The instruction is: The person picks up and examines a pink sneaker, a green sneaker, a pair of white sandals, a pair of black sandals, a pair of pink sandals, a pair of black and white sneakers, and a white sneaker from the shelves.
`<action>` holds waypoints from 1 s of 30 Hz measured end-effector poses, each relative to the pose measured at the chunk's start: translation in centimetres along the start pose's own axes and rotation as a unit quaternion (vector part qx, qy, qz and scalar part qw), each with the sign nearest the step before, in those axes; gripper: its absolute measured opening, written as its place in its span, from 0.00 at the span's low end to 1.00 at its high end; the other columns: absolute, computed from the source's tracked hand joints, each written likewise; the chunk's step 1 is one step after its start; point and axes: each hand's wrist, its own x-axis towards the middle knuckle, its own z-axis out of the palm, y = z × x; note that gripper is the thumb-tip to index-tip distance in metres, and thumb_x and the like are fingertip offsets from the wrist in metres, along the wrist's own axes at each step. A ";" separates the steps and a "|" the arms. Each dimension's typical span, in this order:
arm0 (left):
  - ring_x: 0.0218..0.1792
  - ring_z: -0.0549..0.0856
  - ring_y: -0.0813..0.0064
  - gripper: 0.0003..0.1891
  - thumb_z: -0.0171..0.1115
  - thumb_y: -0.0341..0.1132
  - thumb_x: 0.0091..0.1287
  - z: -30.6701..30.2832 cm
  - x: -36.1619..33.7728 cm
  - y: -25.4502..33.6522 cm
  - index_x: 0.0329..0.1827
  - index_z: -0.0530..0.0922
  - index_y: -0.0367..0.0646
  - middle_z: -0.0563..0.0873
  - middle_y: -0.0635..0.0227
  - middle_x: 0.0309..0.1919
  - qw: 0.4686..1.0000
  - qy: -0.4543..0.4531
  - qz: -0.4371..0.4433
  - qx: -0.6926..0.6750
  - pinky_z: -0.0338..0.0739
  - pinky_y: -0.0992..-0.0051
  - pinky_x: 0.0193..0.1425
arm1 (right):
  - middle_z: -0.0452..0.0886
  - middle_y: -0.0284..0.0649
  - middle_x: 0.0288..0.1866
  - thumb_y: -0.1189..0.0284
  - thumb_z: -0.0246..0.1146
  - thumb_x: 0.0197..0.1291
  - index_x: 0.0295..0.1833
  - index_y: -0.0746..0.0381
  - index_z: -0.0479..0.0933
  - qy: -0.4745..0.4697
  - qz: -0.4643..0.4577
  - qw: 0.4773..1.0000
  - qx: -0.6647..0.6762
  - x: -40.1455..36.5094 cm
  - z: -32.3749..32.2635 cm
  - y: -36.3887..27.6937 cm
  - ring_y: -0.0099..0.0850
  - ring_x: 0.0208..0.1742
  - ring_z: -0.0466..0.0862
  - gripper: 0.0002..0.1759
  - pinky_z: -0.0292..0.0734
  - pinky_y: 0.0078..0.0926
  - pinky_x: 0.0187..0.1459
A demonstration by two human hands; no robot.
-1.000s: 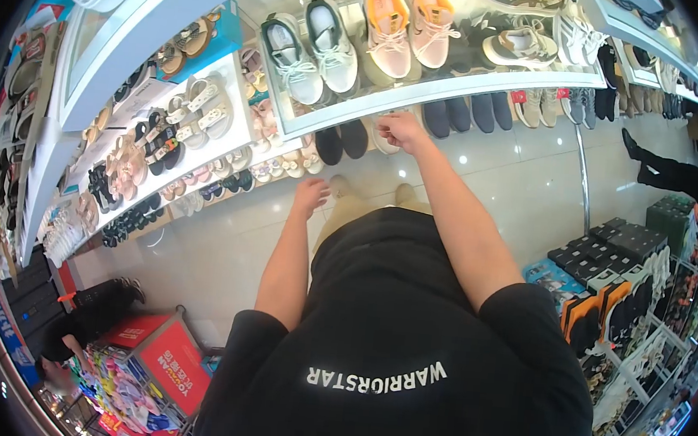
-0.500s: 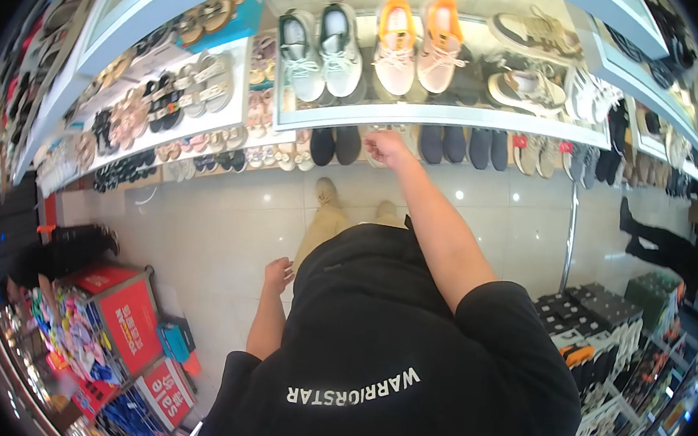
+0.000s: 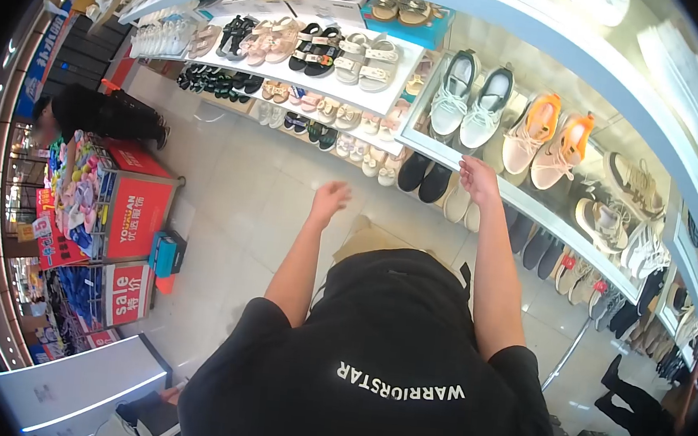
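Observation:
My right hand (image 3: 478,179) is at the front edge of the glass shelf (image 3: 532,209), its fingers curled; whether they grip anything is too small to tell. Just above it on the shelf stand pale mint sneakers (image 3: 485,107) and, to their right, pink and orange sneakers (image 3: 561,152). Below the shelf edge are black slip-on shoes (image 3: 433,181). My left hand (image 3: 331,200) hangs in the air over the tiled floor, empty, its fingers apart and a little blurred.
Sandals (image 3: 314,47) line a white shelf at the upper left. A red sale stand (image 3: 135,214) piled with goods is at the left, with a person in black (image 3: 104,118) behind it. Another person's dark legs (image 3: 632,400) show at the lower right. A white counter (image 3: 84,394) stands lower left.
The view has turned left, so the shelves sit further right. My left hand has risen and come forward. My right hand now lies at the shelf's edge near the mint sneakers.

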 end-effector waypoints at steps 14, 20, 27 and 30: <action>0.64 0.79 0.65 0.27 0.59 0.29 0.71 -6.6 10.2 22.3 0.73 0.65 0.37 0.76 0.55 0.67 0.951 -0.182 0.230 -0.095 0.79 0.71 0.57 | 0.83 0.44 0.56 0.60 0.68 0.60 0.61 0.54 0.79 0.085 -0.469 0.637 -0.606 6.5 30.7 -3.4 0.43 0.57 0.80 0.24 0.73 0.47 0.58; 0.62 0.80 0.66 0.28 0.61 0.31 0.71 -10.3 12.8 22.4 0.73 0.65 0.37 0.77 0.56 0.66 0.951 -0.246 0.178 -0.062 0.78 0.69 0.58 | 0.85 0.46 0.46 0.53 0.71 0.53 0.55 0.52 0.80 0.169 -0.390 0.566 -0.707 8.6 33.9 -1.3 0.45 0.54 0.81 0.25 0.67 0.58 0.57; 0.63 0.80 0.63 0.32 0.58 0.45 0.75 -10.9 13.8 20.0 0.72 0.63 0.28 0.78 0.49 0.63 0.960 -0.267 0.069 -0.052 0.78 0.67 0.60 | 0.86 0.43 0.34 0.54 0.71 0.50 0.42 0.58 0.84 0.170 -0.400 0.601 -0.671 5.9 33.8 1.3 0.45 0.42 0.85 0.20 0.76 0.43 0.51; 0.64 0.79 0.60 0.37 0.57 0.51 0.76 -10.9 13.2 19.1 0.75 0.59 0.29 0.77 0.48 0.62 0.956 -0.268 -0.019 -0.115 0.79 0.65 0.61 | 0.86 0.47 0.35 0.53 0.71 0.49 0.45 0.57 0.85 0.138 -0.358 0.660 -0.646 4.8 32.5 2.2 0.49 0.38 0.85 0.23 0.80 0.41 0.46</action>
